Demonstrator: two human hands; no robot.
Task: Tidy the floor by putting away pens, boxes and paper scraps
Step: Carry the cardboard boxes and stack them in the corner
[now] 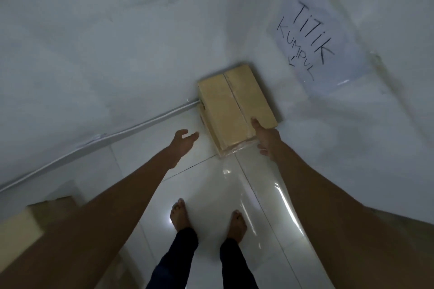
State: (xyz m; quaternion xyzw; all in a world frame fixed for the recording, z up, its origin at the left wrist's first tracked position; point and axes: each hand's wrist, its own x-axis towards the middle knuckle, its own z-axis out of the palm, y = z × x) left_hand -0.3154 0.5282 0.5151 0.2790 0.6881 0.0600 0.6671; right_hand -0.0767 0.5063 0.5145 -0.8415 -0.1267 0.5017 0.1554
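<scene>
A closed cardboard box is seen on the tiled floor, pushed into the corner where two white walls meet, at about twelve o'clock from the bare feet. A handwritten paper sign is fixed to the wall at about one o'clock, and a white cable duct runs along the wall base toward nine o'clock.

The right hand is laid against the box's near right corner, thumb on the top face; whether the other fingers are curled under cannot be told. The left hand is held spread and empty, just apart from the box's left side.

The step is judged to be setting or squaring the box in the corner. It would best be done with both palms flat on opposite sides.

The box's flaps are shut, so its contents cannot be seen. Another box is partly visible at eight o'clock.
</scene>
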